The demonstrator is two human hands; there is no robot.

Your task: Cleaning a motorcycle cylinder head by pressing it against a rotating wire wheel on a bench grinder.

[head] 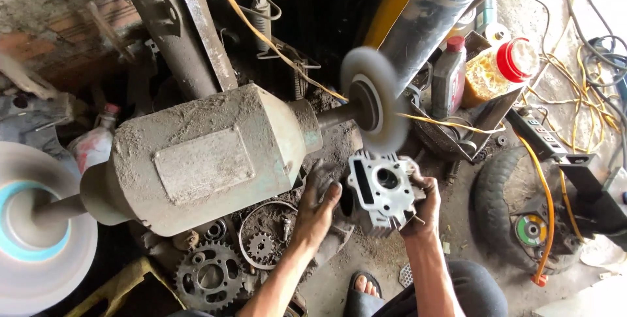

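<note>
sprockets [212,271]: rusty, at 7 o'clock on the floor
grey oil bottle [448,78]: red cap, at 1 o'clock
amber jar [499,68]: red lid, just beside the bottle
tyre [506,209]: at 4 o'clock
yellow cable [548,206]: crossing the tyre

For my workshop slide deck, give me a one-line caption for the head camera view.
Two grimy hands, left hand and right hand, hold a finned grey metal engine cylinder beneath a dusty bench grinder's blurred wheel.

Your engine cylinder head [385,189] is bright, matt cast metal. The grinder motor [202,157] beside you wears dusty, rough, dull paint; its spinning wheel [373,98] looks soft and grey.
</note>
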